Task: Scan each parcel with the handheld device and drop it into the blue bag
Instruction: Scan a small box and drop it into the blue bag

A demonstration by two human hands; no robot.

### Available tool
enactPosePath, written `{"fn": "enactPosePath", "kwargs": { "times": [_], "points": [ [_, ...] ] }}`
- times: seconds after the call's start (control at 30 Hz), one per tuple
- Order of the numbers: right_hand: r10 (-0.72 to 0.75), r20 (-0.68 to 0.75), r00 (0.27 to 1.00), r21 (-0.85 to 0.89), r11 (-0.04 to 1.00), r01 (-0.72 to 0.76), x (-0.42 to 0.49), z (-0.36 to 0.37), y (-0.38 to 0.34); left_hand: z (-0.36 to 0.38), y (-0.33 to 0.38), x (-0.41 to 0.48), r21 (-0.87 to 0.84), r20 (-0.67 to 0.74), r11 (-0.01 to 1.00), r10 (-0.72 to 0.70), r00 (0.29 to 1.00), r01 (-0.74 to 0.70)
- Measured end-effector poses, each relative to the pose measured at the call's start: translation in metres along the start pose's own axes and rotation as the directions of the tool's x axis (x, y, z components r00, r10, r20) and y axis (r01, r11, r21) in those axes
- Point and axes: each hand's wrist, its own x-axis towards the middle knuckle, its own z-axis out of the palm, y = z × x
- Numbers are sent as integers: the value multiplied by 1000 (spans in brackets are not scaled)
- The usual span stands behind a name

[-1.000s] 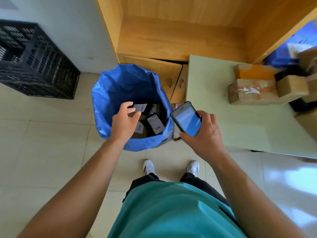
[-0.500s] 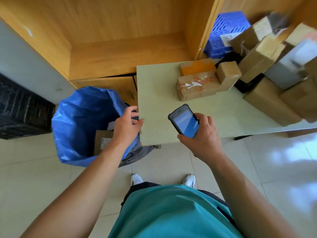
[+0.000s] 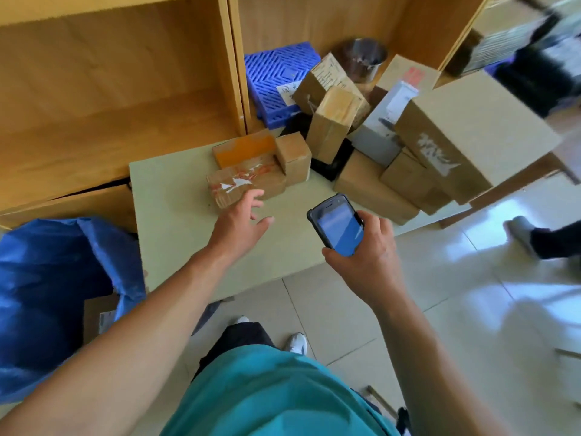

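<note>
Since the earlier frame the left hand [image 3: 239, 222] has been withdrawn from the mouth of the crinkled blue plastic bag [image 3: 47, 297] and carried across to the pale green flat worktop [image 3: 176, 234]. It is now spread open and empty, fingertips just beside the near edge of a squat brown cardboard parcel with torn orange tape [image 3: 243, 184] at 12 o'clock. A parcel is judged delivered; the next pick is judged to be under way.

The right hand [image 3: 366, 250] is closed around the black rubber-cased handheld scanner with a lit blue screen [image 3: 338, 226], held at 1 o'clock, screen up.

The bag is seen at 9 o'clock on the tiled floor, a labelled box showing inside. Further matte cardboard parcels [image 3: 440, 146], rectangular and taped, are heaped at 1 to 2 o'clock. No contact with the taped parcel is yet evident.
</note>
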Motion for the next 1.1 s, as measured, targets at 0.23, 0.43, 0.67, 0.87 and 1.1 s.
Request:
{"fn": "enactPosePath", "kwargs": {
  "times": [0.23,0.43,0.67,0.87,1.1],
  "points": [
    [71,31,997,-56,996,-69,33,11,-8,-3,3,66,112,105,990,76,992,-88],
    [128,73,989,-72,990,-122,62,31,-26,-16,-24,117,314,154,934,127,980,-170],
    [197,93,976,-88,978,-190,82,50,-36,-9,-81,163,485,315,858,8,949,-168],
    [231,129,964,-85,972,-221,95,58,-44,3,-94,179,573,416,781,-15,909,-249],
    [207,131,970,-96,976,-195,109,67,-53,7,-112,183,584,427,770,-24,904,-256]
  ]
}}
